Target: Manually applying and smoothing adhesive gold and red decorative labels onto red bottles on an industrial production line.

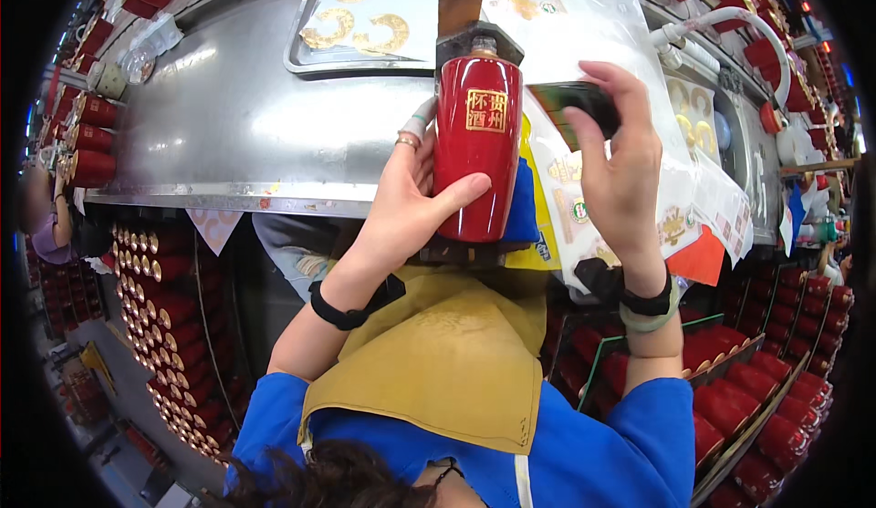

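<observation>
A glossy red bottle (476, 175) with a gold square label lies in front of me, its neck end away from me against a dark angular block (506, 43). My left hand (406, 189) is wrapped round its left side, thumb across the front, with a ring and a whitish finger wrap showing. To the right of the bottle, my right hand (623, 143) is raised with thumb and fingers curved apart. Behind those fingers is a dark, shiny flat piece (593, 107); its kind is unclear. Blue cloth (523, 202) shows beside the bottle's lower right.
A metal tray (297, 52) holds gold curved decals on white paper. Printed sheets (566, 29) cover the bench's right side, near a white curved pipe (776, 43). Stacked red bottles (173, 326) fill racks below left, more (748, 385) below right. Other people work at far left and right.
</observation>
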Tool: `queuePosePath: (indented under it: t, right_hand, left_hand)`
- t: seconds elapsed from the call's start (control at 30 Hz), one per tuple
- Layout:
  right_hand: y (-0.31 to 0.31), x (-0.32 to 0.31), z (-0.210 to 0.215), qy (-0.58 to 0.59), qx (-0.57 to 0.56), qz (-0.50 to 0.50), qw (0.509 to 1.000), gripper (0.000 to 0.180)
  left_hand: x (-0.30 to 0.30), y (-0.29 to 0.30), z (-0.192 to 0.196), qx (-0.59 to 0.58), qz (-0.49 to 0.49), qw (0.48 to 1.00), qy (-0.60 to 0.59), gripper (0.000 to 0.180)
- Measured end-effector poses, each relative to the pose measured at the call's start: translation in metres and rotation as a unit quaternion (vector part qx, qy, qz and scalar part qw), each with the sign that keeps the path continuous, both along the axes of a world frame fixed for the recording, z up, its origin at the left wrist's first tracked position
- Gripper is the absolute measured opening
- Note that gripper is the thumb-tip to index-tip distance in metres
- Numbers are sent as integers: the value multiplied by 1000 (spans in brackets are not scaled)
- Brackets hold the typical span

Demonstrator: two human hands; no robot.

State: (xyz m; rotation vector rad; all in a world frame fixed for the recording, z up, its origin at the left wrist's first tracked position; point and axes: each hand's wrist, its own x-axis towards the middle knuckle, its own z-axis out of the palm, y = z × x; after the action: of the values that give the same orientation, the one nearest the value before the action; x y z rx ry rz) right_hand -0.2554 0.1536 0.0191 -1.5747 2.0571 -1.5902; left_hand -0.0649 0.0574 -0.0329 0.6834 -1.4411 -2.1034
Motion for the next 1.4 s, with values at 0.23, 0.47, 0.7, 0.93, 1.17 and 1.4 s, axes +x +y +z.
queuePosePath:
  t: [0.23,0.47,0.7,0.93,1.17,1.4]
  right_hand:
    - [-60,-14,9,226,14,225,948,26]
    - [-37,-34,-58,375,-183,241,876,25]
    - [-62,-9,-7,301,-26,255,919,23]
    - [-86,-45,-10,476,-163,216,837,19]
    - [-56,-36,-41,220,-93,176,955,31]
    - [-53,22,0,380,-30,395,836,14]
  left_hand:
    - [-3,5,-3,14,20,1000,-2,100]
    - [13,-6,-14,84,18,994,71,82]
    - [10,-6,-8,133,9,989,56,89]
    - [15,-11,-4,99,55,993,40,94]
    - [20,-17,-2,106,69,990,60,90]
    - [22,-16,7,80,105,989,64,91]
